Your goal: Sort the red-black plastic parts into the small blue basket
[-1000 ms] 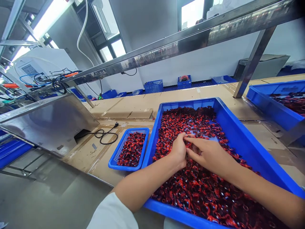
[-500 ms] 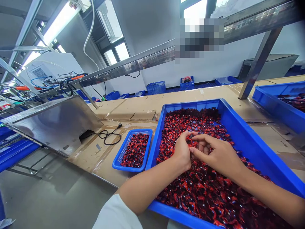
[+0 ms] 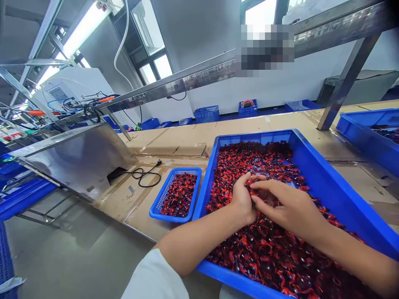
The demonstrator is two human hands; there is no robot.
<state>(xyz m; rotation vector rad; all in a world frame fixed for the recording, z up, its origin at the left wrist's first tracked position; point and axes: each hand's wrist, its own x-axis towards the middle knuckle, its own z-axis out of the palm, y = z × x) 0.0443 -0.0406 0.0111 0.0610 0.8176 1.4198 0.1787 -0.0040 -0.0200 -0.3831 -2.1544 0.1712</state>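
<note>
A large blue tray (image 3: 336, 187) holds a thick layer of small, shiny red-and-black pieces (image 3: 264, 257). Over its middle, my left hand (image 3: 245, 199) is cupped, palm turned inward, with a few of those pieces showing at its fingers. My right hand (image 3: 291, 205) meets it from the right, thumb and forefinger bent against the left fingers. What the right fingertips pinch is mostly hidden. To the left of the tray, a smaller blue basket (image 3: 155, 211) contains more of the same pieces.
A black cable with a plug (image 3: 141, 176) lies on the cardboard-covered bench (image 3: 183, 128). Left of it stands a sheet-metal box (image 3: 77, 162). Another blue tray (image 3: 358, 128) sits at the right. A metal rail (image 3: 199, 81) crosses above the bench on posts.
The view has shifted slightly, so the scene sits a little further right. Both hands stay together over the tray; the right fingers have closed in slightly on the left hand.
</note>
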